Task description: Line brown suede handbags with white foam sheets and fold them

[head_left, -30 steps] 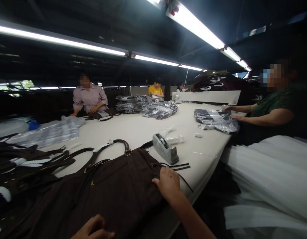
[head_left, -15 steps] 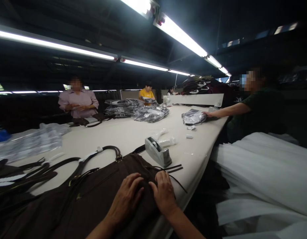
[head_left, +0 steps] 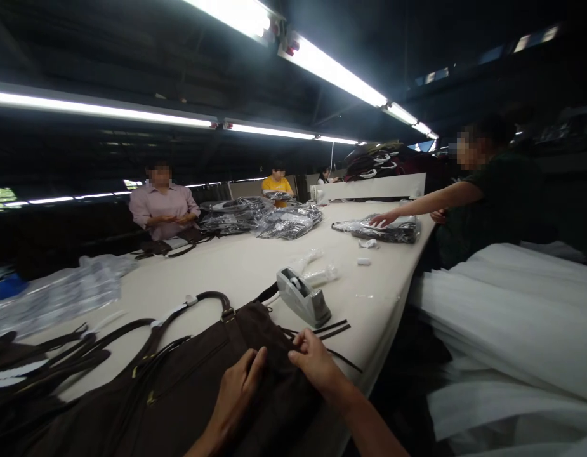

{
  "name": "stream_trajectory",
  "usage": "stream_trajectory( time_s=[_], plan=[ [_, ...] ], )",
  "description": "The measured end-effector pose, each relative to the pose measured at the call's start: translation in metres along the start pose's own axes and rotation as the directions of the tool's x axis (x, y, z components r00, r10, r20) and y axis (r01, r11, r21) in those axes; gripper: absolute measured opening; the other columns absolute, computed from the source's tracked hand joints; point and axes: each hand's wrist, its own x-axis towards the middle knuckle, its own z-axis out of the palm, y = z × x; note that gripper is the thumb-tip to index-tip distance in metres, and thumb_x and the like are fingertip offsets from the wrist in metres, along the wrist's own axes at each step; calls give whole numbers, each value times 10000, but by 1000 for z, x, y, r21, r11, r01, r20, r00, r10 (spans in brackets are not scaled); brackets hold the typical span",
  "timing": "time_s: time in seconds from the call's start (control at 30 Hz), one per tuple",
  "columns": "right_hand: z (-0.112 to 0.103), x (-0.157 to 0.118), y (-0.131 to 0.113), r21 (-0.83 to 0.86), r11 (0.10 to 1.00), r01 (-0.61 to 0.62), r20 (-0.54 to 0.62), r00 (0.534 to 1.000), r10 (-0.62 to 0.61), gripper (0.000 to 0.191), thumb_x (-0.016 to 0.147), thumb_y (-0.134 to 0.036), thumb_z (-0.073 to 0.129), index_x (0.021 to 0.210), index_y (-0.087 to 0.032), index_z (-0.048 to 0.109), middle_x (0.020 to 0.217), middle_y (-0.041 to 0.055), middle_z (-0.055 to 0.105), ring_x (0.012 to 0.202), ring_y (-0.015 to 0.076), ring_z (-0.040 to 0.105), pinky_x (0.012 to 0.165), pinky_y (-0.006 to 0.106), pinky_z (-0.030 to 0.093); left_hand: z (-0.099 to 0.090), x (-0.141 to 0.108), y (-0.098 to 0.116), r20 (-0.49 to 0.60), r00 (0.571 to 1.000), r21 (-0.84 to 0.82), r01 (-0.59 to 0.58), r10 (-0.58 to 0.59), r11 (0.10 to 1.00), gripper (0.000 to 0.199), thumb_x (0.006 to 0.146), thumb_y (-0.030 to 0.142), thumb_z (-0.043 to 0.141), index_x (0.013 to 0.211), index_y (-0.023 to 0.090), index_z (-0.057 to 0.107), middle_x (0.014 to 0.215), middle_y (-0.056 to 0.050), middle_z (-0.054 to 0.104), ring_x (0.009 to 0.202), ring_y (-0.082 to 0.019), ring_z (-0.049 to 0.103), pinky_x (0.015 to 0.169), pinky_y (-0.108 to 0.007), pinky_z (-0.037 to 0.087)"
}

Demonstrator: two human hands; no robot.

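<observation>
A dark brown bag with brown handles and brass-coloured zip pulls lies on the pale table. My left hand rests against the bag's fabric, thumb and fingers close together, and seems to pinch a fold of it. At the bag's right end my right hand has its thumb and fingers closed on the dark edge, beside thin brown straps. Just beyond the bag stands a grey tape dispenser.
More brown handles and clear plastic bags lie at left. Wrapped bags are piled farther back. A person at right reaches over a wrapped bag. White sheets hang beside the table's right edge.
My left hand has moved slightly down and turned, its fingers drawn together. My right hand's fingers have lifted into a pinch. The person at right now reaches farther left over a wrapped bag.
</observation>
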Motion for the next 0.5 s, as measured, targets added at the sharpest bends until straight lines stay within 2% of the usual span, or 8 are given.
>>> stream_trajectory(
  time_s=[0.07, 0.1, 0.17, 0.27, 0.33, 0.4, 0.47, 0.5],
  plan=[
    [0, 7, 1, -3, 999, -50, 136, 989, 50, 343, 697, -203, 612, 1033, -191, 544, 701, -47, 538, 566, 106, 472, 525, 222, 351, 8, 18, 7, -15, 985, -51, 171, -172, 984, 549, 835, 724, 319, 703, 223, 500, 551, 30, 533, 499, -187, 563, 508, -296, 422],
    [1, 10, -2, -54, 998, -42, 178, 983, 51, 386, 699, -250, 641, 1072, -182, 568, 731, -26, 579, 582, 117, 503, 527, 226, 359, 11, 27, 9, -42, 972, -61, 227, -230, 972, 549, 807, 741, 343, 728, 221, 500, 557, 20, 553, 500, -209, 578, 504, -316, 435],
    [2, 17, -12, -221, 975, 30, 222, 975, 20, 368, 720, -409, 670, 987, -155, 652, 756, 20, 629, 641, 151, 561, 548, 241, 376, 18, 43, 13, -133, 955, -43, 262, -265, 964, 546, 751, 733, 431, 831, 200, 520, 632, -24, 623, 606, -266, 638, 573, -367, 481],
    [3, 20, -34, -479, 866, 147, 297, 955, 2, 474, 804, -582, 542, 786, -138, 708, 725, 81, 668, 711, 221, 619, 594, 285, 411, 20, 56, 13, -235, 940, -10, 251, -246, 968, 602, 716, 631, 497, 1063, 139, 520, 779, -94, 699, 820, -318, 679, 740, -420, 508],
    [3, 17, -48, -600, 772, 210, 341, 940, 9, 471, 842, -546, 497, 768, -137, 720, 772, 122, 698, 789, 271, 648, 667, 325, 447, 18, 59, 11, -252, 939, 1, 241, -233, 971, 582, 708, 546, 486, 1104, 125, 549, 866, -125, 726, 892, -322, 682, 804, -419, 507],
    [3, 16, -58, -637, 717, 283, 364, 930, -44, 399, 867, -446, 478, 829, -138, 728, 891, 160, 711, 899, 302, 651, 768, 365, 463, 15, 59, 10, -266, 938, 9, 234, -224, 972, 533, 691, 494, 476, 1058, 134, 616, 983, -144, 731, 975, -327, 668, 860, -408, 497],
    [2, 23, -61, -600, 733, 320, 315, 937, -151, 338, 887, -328, 439, 890, -140, 720, 1023, 188, 684, 986, 301, 631, 858, 391, 448, 14, 59, 8, -282, 935, 12, 229, -216, 973, 508, 690, 483, 466, 1023, 156, 666, 1058, -123, 726, 1042, -324, 646, 893, -388, 486],
    [3, 31, -61, -542, 785, 301, 263, 948, -182, 303, 883, -268, 435, 893, -141, 711, 1062, 191, 665, 1021, 293, 615, 900, 396, 431, 14, 58, 7, -288, 934, 12, 226, -213, 974, 504, 695, 481, 463, 1022, 166, 680, 1060, -103, 730, 1056, -318, 641, 895, -373, 484]
  ],
)
